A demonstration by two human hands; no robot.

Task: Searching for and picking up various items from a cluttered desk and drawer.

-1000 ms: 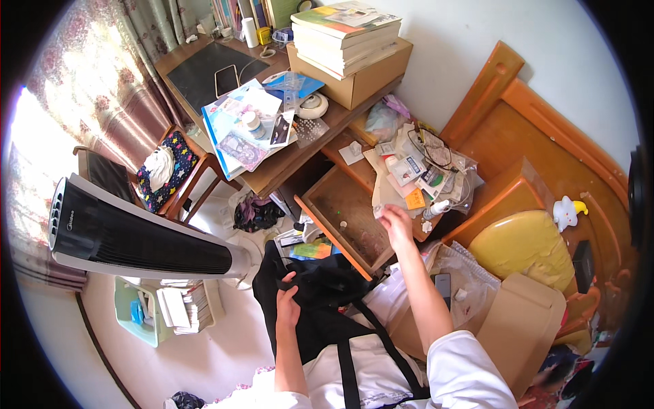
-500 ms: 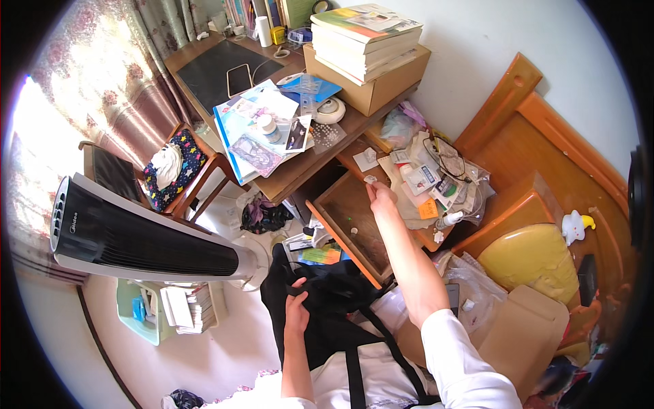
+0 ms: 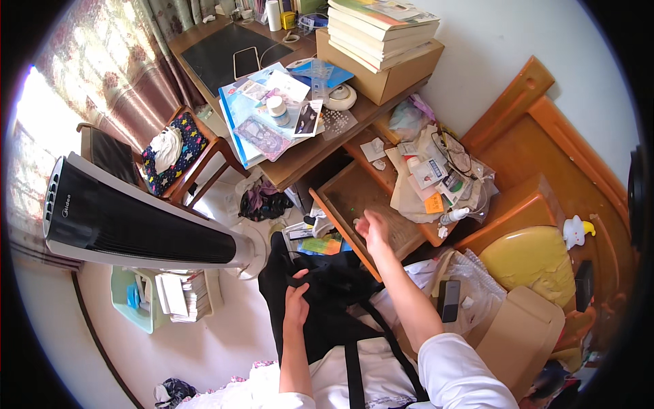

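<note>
Over the open drawer (image 3: 344, 194) hung the right hand (image 3: 373, 232), blurred, its fingers loosely parted.
Black cloth (image 3: 340, 273), bunched before the drawer front, was pinched in the left hand (image 3: 296, 307), fingers narrowed on its fold, the bulk rightward of them; paper scraps (image 3: 372, 149) lay beyond the right fingertips.

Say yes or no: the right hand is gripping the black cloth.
No, the right hand is over the open drawer, while the left hand grips the black cloth.
</note>
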